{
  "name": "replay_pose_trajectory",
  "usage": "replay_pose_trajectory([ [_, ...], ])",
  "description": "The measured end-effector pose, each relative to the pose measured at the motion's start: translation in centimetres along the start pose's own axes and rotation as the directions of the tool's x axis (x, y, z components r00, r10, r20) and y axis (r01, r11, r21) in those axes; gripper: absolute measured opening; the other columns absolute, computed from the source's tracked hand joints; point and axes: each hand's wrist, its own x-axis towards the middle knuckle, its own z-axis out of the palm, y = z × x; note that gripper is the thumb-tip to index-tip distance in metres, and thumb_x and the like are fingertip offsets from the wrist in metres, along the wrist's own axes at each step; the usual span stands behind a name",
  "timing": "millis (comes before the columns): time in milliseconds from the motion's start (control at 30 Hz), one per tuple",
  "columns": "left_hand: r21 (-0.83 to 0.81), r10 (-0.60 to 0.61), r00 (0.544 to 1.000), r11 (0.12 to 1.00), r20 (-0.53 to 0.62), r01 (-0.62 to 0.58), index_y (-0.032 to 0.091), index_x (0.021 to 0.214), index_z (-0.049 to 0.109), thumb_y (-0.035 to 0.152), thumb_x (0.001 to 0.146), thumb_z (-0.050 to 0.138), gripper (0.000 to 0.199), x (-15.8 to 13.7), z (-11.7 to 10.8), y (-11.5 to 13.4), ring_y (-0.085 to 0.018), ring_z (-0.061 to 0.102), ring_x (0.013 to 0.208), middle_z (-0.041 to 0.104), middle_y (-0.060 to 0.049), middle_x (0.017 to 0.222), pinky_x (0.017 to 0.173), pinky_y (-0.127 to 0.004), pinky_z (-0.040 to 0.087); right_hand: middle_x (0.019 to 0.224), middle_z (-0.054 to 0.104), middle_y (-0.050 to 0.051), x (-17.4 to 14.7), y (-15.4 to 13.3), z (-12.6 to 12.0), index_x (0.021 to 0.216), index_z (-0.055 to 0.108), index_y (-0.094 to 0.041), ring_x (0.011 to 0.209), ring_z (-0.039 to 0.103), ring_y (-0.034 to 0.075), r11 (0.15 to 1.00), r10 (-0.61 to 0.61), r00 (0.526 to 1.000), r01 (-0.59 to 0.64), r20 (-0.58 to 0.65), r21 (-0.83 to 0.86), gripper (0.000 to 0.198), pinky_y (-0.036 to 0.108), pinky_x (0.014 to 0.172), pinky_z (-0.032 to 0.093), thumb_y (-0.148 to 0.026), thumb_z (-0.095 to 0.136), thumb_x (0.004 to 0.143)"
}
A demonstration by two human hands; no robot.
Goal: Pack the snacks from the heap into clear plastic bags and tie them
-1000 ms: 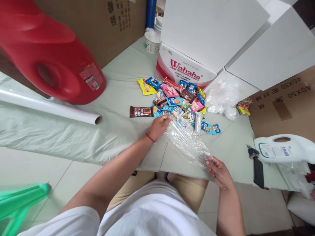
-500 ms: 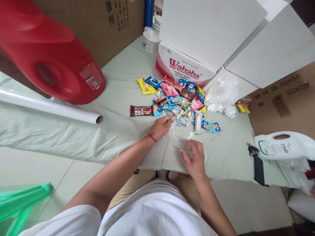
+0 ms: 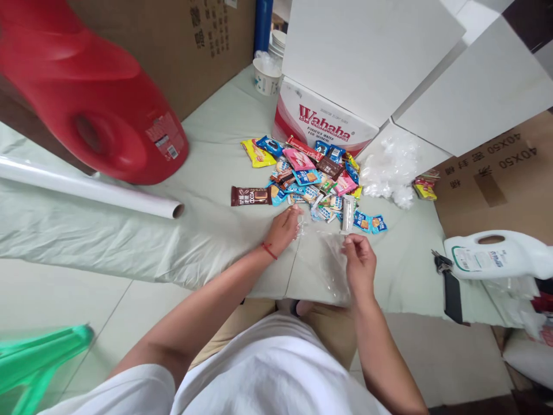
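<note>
A clear plastic bag (image 3: 324,259) is stretched between my two hands over the front of the table. My left hand (image 3: 283,227), with a red string on its wrist, pinches the bag's upper left corner. On the other side my right hand (image 3: 359,256) has its thumb and fingers closed on the upper right edge. Just beyond lies a heap of small wrapped snacks (image 3: 306,176) in several colours. A brown cocoa biscuit pack (image 3: 251,196) lies at the heap's left, and a silver-wrapped bar (image 3: 348,213) sits just past my right fingers.
Crumpled clear bags (image 3: 391,170) lie right of the heap, before white boxes (image 3: 328,118). A red jug (image 3: 129,127) and a plastic roll (image 3: 108,190) are at left. A white bottle (image 3: 496,255), a black phone (image 3: 451,297) and keys (image 3: 441,262) are at right.
My right hand, open before, has moved up and right and closed on the bag's edge. The bag, crumpled before, is now spread out. My left hand stays nearly in place.
</note>
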Motion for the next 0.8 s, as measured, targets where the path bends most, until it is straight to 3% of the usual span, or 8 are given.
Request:
replay_pose_trajectory([
  [100, 0.047, -0.014, 1.0, 0.999, 0.017, 0.013, 0.021, 0.107, 0.061, 0.063, 0.092, 0.057, 0.045, -2.8, -0.6, 0.4, -0.013, 0.049, 0.051, 0.053, 0.005, 0.062, 0.052, -0.026, 0.038, 0.076, 0.061, -0.002, 1.9, -0.1, -1.2, 0.091, 0.057, -0.024, 0.066, 0.057, 0.016, 0.982, 0.167, 0.986, -0.168, 0.021, 0.082, 0.032, 0.027, 0.056, 0.049, -0.055, 0.066, 0.088],
  [200, -0.04, -0.096, 0.995, 0.994, 0.022, 0.097, 0.021, 0.111, 0.057, 0.053, 0.077, 0.076, 0.051, -6.2, -1.6, 0.5, -0.009, 0.042, 0.048, 0.051, 0.008, 0.068, 0.047, -0.023, 0.033, 0.064, 0.056, -0.004, 3.9, 0.1, -1.7, 0.086, 0.052, -0.025, 0.049, 0.048, 0.013, 0.978, 0.206, 0.957, -0.207, 0.204, -0.019, 0.033, 0.025, 0.044, 0.038, -0.056, 0.062, 0.086],
  [367, -0.219, -0.268, 0.961, 0.944, -0.072, 0.247, 0.021, 0.101, 0.054, 0.056, 0.073, 0.076, 0.049, -11.8, -4.3, -0.1, -0.005, 0.033, 0.044, 0.042, 0.011, 0.065, 0.043, -0.02, 0.027, 0.056, 0.052, -0.006, 6.3, 1.1, 0.5, 0.081, 0.054, -0.024, 0.044, 0.043, 0.013, 0.978, 0.169, 0.856, -0.083, 0.488, -0.192, 0.03, 0.026, 0.045, 0.035, -0.053, 0.056, 0.085],
  [500, -0.009, -0.281, 0.923, 0.957, -0.261, 0.289, 0.022, 0.097, 0.054, 0.061, 0.08, 0.067, 0.044, -14.9, -6.9, -1.4, -0.009, 0.038, 0.046, 0.046, 0.008, 0.065, 0.043, -0.023, 0.033, 0.065, 0.06, -0.003, 7.1, 1.4, 4.4, 0.085, 0.064, -0.021, 0.058, 0.052, 0.014, 0.973, 0.089, 0.805, 0.055, 0.587, -0.223, 0.017, 0.025, 0.057, 0.038, -0.037, 0.058, 0.086],
  [567, 0.264, -0.13, 0.906, 0.932, -0.402, 0.25, 0.022, 0.102, 0.055, 0.057, 0.081, 0.067, 0.042, -15.7, -7.9, -2.0, -0.015, 0.051, 0.056, 0.054, 0.003, 0.073, 0.05, -0.029, 0.044, 0.069, 0.063, -0.001, 7.3, 1.2, 6.2, 0.086, 0.068, -0.02, 0.064, 0.054, 0.014, 0.96, 0.064, 0.776, 0.124, 0.627, -0.251, 0.013, 0.025, 0.062, 0.038, -0.029, 0.06, 0.085],
  [633, 0.565, 0.167, 0.86, 0.809, -0.482, 0.159, 0.02, 0.111, 0.058, 0.049, 0.081, 0.068, 0.042, -16.0, -8.3, -2.2, -0.024, 0.063, 0.079, 0.062, -0.006, 0.091, 0.069, -0.04, 0.055, 0.068, 0.063, -0.001, 7.6, 0.7, 7.6, 0.082, 0.069, -0.019, 0.065, 0.054, 0.015, 0.941, 0.054, 0.751, 0.182, 0.658, -0.285, 0.01, 0.025, 0.064, 0.037, -0.024, 0.061, 0.085],
  [700, 0.783, 0.462, 0.781, 0.62, -0.42, 0.054, 0.018, 0.118, 0.06, 0.04, 0.083, 0.068, 0.042, -15.9, -8.0, -2.2, -0.034, 0.063, 0.108, 0.062, -0.015, 0.111, 0.093, -0.054, 0.053, 0.067, 0.064, 0.001, 7.9, 0.3, 8.4, 0.08, 0.07, -0.019, 0.065, 0.054, 0.015, 0.92, 0.05, 0.733, 0.23, 0.678, -0.317, 0.01, 0.026, 0.065, 0.036, -0.021, 0.062, 0.085],
  [800, 0.916, 0.672, 0.709, 0.39, -0.211, -0.097, 0.02, 0.123, 0.064, 0.024, 0.085, 0.066, 0.038, -15.6, -6.4, -2.0, -0.04, 0.049, 0.137, 0.058, -0.018, 0.127, 0.113, -0.061, 0.04, 0.069, 0.066, 0.002, 8.3, -0.1, 8.9, 0.081, 0.071, -0.019, 0.068, 0.055, 0.017, 0.892, 0.052, 0.721, 0.278, 0.691, -0.357, 0.011, 0.027, 0.066, 0.036, -0.021, 0.063, 0.087],
])
